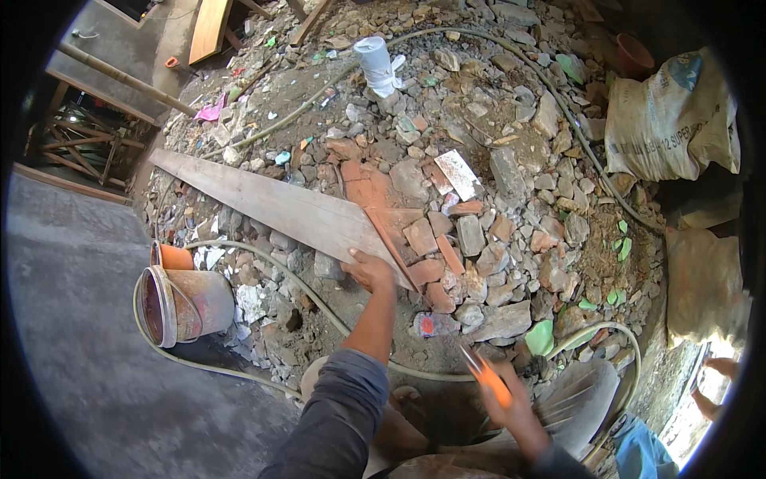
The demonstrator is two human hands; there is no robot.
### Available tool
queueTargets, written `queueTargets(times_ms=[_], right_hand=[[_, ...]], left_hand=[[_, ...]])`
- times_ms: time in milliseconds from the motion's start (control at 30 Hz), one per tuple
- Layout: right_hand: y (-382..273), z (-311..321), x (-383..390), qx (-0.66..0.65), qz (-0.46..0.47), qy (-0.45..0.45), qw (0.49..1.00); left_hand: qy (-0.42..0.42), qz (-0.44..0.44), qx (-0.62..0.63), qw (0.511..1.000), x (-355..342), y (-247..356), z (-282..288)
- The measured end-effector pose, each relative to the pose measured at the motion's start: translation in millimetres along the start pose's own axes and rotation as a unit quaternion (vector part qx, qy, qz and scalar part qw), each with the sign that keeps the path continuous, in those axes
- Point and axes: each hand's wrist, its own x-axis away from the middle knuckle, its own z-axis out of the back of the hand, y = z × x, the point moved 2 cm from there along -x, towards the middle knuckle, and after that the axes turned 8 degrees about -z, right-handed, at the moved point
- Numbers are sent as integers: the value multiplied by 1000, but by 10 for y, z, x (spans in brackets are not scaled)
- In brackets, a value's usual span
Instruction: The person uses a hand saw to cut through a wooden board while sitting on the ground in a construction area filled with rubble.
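My left hand (372, 271) grips the near edge of a long, tapering grey-brown board (271, 206), close to its wide end. The board lies slanted over the rubble, its narrow end pointing to the far left. In my right hand (515, 409) is an orange-handled tool (492, 383) with a pointed metal end; its exact kind is not clear. The tool is held apart from the board, over the near ground. Reddish brick pieces (420, 237) lie just past the board's wide end.
Broken stone (503, 319) covers the ground, and a pale hose (311, 295) loops across it. A stained bucket (195, 303) lies tipped at left. A white cylinder (375, 65) stands at the back. Filled sacks (670, 120) line the right, where another person's bare skin (706, 403) shows.
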Motion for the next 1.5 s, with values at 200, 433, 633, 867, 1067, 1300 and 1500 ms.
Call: queueTargets(times_ms=[200,433,633,867,1067,1300,1500], right_hand=[[253,-909,-1506,65,-77,-75,992],[-75,235,370,20,-10,-33,999],[88,-825,-1587,47,-121,-90,987],[164,102,315,71,-26,-32,997],[374,-743,-1177,38,22,-9,999],[279,-411,-288,61,-26,-8,998],[232,-203,-179,51,-8,-31,998]], left_hand=[[-4,40,-42,998,103,-128,131],[-9,25,-5,1000,30,-15,26],[-10,27,-31,999,-41,-16,13],[-8,36,8,999,-30,24,-23],[-13,21,-33,999,-14,-155,28],[-13,2,-33,999,-132,-118,32],[-2,3,-48,999,-154,-80,166]])
